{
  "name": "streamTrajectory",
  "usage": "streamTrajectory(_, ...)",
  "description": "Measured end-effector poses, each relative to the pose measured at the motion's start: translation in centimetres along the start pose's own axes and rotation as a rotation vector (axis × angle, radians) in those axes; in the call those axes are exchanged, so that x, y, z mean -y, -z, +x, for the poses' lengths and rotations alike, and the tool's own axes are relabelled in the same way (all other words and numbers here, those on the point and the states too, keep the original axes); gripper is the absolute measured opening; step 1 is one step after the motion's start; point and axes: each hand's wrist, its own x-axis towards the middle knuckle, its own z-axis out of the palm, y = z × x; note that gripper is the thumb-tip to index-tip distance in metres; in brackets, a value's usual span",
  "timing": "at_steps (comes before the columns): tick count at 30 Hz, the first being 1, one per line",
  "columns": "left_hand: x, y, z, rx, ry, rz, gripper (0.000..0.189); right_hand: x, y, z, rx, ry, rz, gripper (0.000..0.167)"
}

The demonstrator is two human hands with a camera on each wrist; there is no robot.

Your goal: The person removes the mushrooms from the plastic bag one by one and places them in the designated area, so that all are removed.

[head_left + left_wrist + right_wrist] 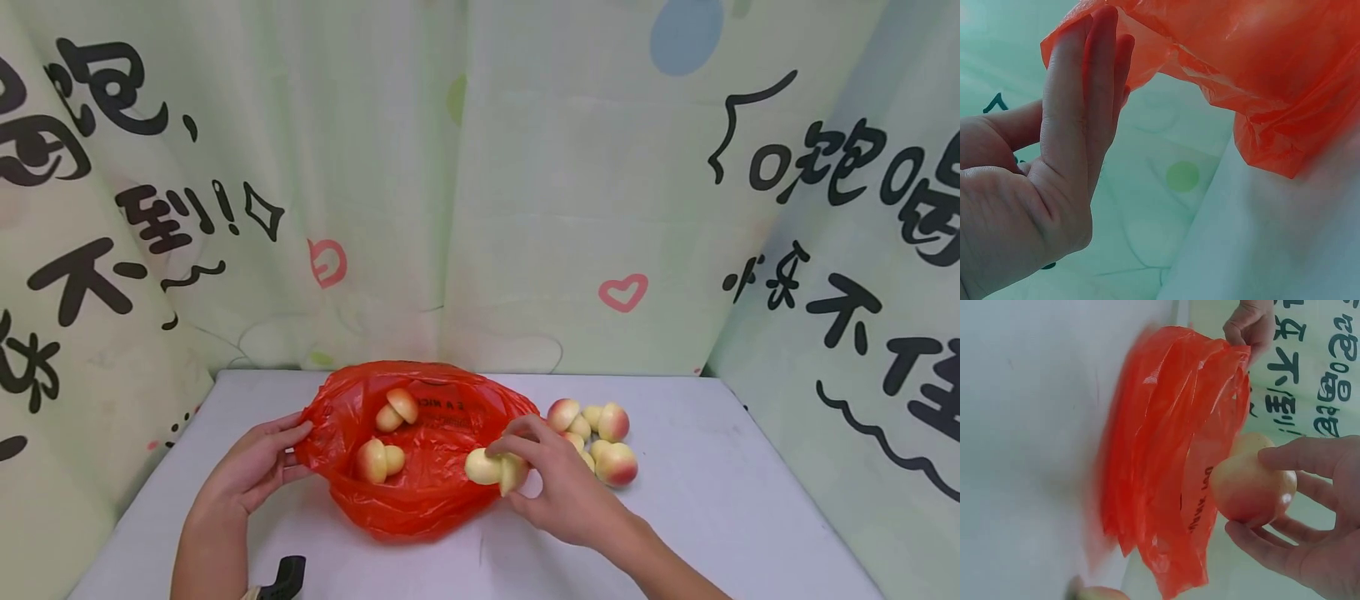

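Note:
A red plastic bag [420, 508] lies on the table with its mouth spread wide. Inside it are two model mushrooms, one with an orange-tinted cap [403, 404] and one nearer the front [372, 461]. My left hand [251, 467] pinches the bag's left rim between thumb and fingers; its long fingers look fairly straight in the left wrist view. At the bag's right side, my right hand [558, 479] holds another mushroom [1250, 490] by its yellow-red cap, with the pale stem pointing toward the bag's mouth. Part of that cap is hidden by fingers in the head view.
Several more mushrooms [615, 462] are clustered on the white table [712, 500] right of the bag, partly behind my right hand. Pale curtains [525, 208] with black writing enclose the table at the back and both sides.

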Motion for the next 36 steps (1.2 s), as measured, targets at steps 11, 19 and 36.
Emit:
streamTrajectory(11, 0.0, 0.0, 0.0, -0.012, 0.008, 0.003, 0.068, -1.1, 0.9, -2.8, -0.067, 0.027, 0.007, 0.053)
streamTrajectory(19, 0.0, 0.0, 0.0, -0.006, 0.004, -0.005, 0.067, -2.7, 1.0, -4.7, -0.107, 0.045, 0.029, 0.059)
streamTrajectory(36, 0.1, -0.2, 0.1, -0.015, 0.003, -0.003, 0.068, -8.0, 1.4, -8.3, -0.106, -0.053, -0.027, 0.058)
